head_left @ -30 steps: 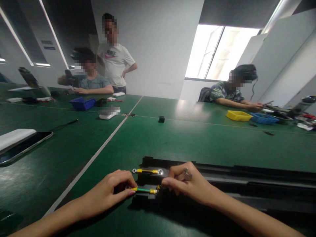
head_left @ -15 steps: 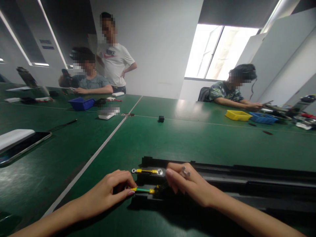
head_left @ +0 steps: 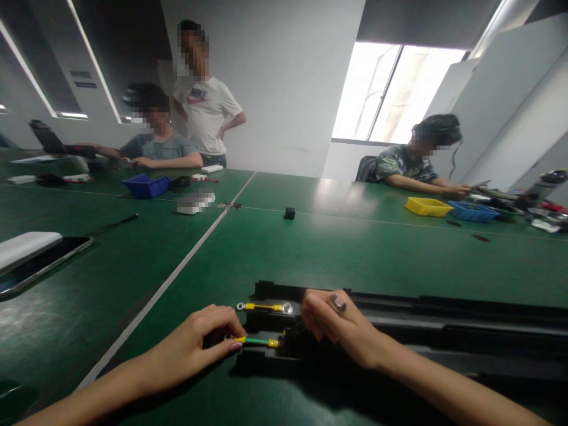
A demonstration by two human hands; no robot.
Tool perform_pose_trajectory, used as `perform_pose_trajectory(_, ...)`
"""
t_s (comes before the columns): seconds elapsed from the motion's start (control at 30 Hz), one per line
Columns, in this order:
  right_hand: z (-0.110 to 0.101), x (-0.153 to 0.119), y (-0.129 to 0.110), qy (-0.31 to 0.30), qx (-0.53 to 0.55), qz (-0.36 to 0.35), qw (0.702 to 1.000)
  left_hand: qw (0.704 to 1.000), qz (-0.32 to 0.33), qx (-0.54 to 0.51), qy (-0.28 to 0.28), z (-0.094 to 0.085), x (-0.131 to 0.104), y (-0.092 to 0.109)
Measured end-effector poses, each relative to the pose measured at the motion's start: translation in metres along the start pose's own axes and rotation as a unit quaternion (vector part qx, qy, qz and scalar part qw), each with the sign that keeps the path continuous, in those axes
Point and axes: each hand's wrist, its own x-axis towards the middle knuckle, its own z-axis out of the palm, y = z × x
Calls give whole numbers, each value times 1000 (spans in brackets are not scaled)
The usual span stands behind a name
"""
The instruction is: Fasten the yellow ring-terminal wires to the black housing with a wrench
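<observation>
Long black rails (head_left: pixel 399 322) lie across the green table at the front right. My left hand (head_left: pixel 213 334) pinches the left end of a short green and yellow wire (head_left: pixel 261 341) at the near rail. Over the rails, my right hand (head_left: pixel 332 319) has its fingers curled round a dark tool (head_left: pixel 295 331), whose tip is near the wire's right end; most of the tool is hidden in shadow. A second short yellow wire (head_left: pixel 264 307), with ring ends, lies on the far rail, left of my right hand.
A phone (head_left: pixel 48 263) and a white box (head_left: pixel 29 245) lie at the left. A small black block (head_left: pixel 290 213) is mid-table. Farther back are blue (head_left: pixel 146 186) and yellow (head_left: pixel 428 207) bins, two seated people and one standing person (head_left: pixel 208 112).
My right hand has turned slightly and shifted a little right, with its fingers more curled. My left hand stays on the wire. The seated person at the left has stretched an arm towards a dark device.
</observation>
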Motion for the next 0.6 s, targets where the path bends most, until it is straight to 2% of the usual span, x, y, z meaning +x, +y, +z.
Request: perform_pose_trajectory(0.6, 0, 0, -2, -37, -17, 27, 999, 1000, 5, 8, -1, 0, 0, 1)
